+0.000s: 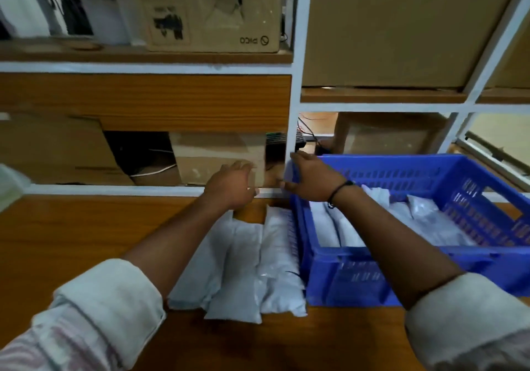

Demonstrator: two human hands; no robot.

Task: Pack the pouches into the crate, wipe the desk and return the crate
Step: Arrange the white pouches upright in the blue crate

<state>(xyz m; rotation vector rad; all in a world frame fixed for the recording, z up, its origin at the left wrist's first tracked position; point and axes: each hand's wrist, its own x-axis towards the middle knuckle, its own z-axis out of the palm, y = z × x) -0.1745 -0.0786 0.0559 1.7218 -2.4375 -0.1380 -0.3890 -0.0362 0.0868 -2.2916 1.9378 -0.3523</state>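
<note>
A blue plastic crate point(372, 267) stands on the right of the wooden desk point(71, 236), with several white pouches point(424, 213) inside it. Three more white pouches point(252, 261) lie side by side on the desk against the crate's left wall. My right hand point(309, 181) lies over the crate's far left corner, thumb outside the wall and fingers over the rim, gripping it. My left hand point(229, 184) hovers past the far ends of the loose pouches, fingers loosely curled and holding nothing, close to a cardboard box point(218, 158) in the shelf.
A white-framed shelf unit point(295, 84) rises right behind the desk, filled with cardboard boxes point(212, 9) and cables. A wooden drawer front point(143, 101) sits above the lower left compartment. A pale object point(8, 184) shows at the left edge.
</note>
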